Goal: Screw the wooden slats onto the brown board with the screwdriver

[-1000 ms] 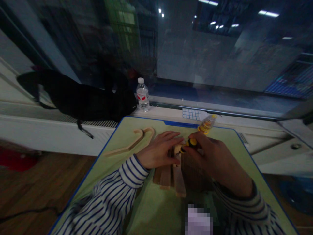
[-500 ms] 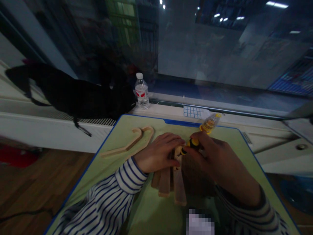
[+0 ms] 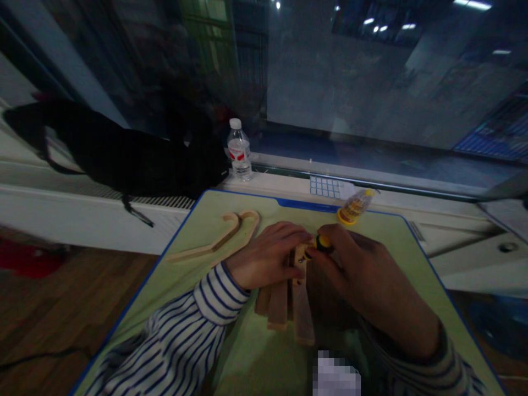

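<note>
one rounded yellow-and-black tool (image 3: 323, 242)

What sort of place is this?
Probably an indoor room, exact use unclear: there's a large window, a white sill with a water bottle on it, and wood-look flooring.

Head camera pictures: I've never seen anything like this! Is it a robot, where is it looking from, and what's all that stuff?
No robot here: these are a person's own bare hands, in striped sleeves. The camera is worn on the head, looking forward and down. The right hand holds what looks like a yellow-and-black screwdriver. The left hand rests on wooden strips. On the green tabletop you can also see hook-shaped wooden pieces. Farther back are a clear container with a yellow base and a water bottle.
</note>
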A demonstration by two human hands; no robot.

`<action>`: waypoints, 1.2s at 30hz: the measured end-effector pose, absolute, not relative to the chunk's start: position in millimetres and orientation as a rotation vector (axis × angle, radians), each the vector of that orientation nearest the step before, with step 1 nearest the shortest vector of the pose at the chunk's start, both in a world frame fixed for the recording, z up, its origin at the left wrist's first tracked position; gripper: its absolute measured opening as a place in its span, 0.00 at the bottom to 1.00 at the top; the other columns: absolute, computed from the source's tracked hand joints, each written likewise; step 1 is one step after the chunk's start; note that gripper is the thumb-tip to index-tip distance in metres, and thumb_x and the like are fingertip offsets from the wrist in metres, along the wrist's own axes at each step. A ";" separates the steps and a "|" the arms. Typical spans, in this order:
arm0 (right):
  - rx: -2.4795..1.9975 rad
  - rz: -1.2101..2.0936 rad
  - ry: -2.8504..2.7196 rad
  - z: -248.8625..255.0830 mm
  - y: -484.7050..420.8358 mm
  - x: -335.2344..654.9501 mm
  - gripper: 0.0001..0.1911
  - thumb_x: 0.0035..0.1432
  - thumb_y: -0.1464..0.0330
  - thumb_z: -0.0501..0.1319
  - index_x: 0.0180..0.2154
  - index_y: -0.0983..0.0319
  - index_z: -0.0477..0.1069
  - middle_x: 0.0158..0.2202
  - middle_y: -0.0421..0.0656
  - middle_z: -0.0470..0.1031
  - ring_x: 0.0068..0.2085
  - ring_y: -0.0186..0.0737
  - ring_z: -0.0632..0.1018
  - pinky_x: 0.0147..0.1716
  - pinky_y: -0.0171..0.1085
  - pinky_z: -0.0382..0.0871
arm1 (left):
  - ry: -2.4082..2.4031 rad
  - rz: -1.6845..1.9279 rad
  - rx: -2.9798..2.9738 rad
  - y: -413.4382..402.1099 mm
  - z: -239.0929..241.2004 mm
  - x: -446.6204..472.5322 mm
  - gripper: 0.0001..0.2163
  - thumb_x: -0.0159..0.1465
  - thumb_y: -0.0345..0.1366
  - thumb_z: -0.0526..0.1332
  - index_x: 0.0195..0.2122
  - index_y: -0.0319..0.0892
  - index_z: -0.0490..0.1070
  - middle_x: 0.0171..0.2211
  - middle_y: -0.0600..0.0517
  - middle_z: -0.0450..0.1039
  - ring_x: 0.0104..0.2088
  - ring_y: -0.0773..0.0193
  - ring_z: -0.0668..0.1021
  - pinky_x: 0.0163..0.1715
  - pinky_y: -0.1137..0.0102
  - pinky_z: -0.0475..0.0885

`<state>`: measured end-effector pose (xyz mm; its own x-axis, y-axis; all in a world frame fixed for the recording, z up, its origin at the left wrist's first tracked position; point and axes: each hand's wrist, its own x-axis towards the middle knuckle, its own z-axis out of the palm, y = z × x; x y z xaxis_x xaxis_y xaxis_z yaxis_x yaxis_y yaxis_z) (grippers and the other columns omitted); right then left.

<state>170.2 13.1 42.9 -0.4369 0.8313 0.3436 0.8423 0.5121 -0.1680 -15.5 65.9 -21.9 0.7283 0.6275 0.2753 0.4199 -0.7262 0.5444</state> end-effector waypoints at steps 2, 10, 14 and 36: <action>-1.379 -0.034 -2.378 43.1 13.4 169.8 0.05 0.61 0.66 0.56 0.36 0.59 0.60 0.28 0.40 0.71 0.28 0.39 0.75 0.25 0.35 0.61 | 0.793 0.634 2.485 66.1 -22.9 -15.4 0.28 0.55 0.40 0.67 0.56 0.46 0.60 0.54 0.47 0.64 0.56 0.55 0.63 0.56 0.57 0.60; -1.411 0.018 -2.370 43.2 14.9 170.7 0.06 0.61 0.64 0.56 0.37 0.59 0.60 0.28 0.40 0.73 0.27 0.38 0.75 0.23 0.34 0.59 | 0.806 0.688 2.518 67.2 -22.3 -15.1 0.32 0.51 0.42 0.69 0.57 0.47 0.60 0.57 0.46 0.61 0.59 0.53 0.61 0.57 0.54 0.57; -1.431 -0.022 -2.381 43.4 14.2 172.5 0.07 0.61 0.63 0.55 0.38 0.59 0.61 0.29 0.41 0.74 0.27 0.39 0.75 0.24 0.34 0.59 | 0.830 0.778 2.522 65.2 -10.3 -13.9 0.24 0.56 0.46 0.64 0.52 0.44 0.66 0.54 0.45 0.65 0.56 0.54 0.65 0.56 0.56 0.59; -1.299 0.102 -2.332 46.2 12.2 177.2 0.14 0.62 0.69 0.52 0.49 0.60 0.66 0.46 0.46 0.75 0.44 0.45 0.77 0.43 0.44 0.70 | 0.951 0.794 2.633 60.7 -3.5 -6.6 0.11 0.63 0.42 0.58 0.34 0.40 0.72 0.32 0.50 0.74 0.38 0.60 0.74 0.41 0.66 0.65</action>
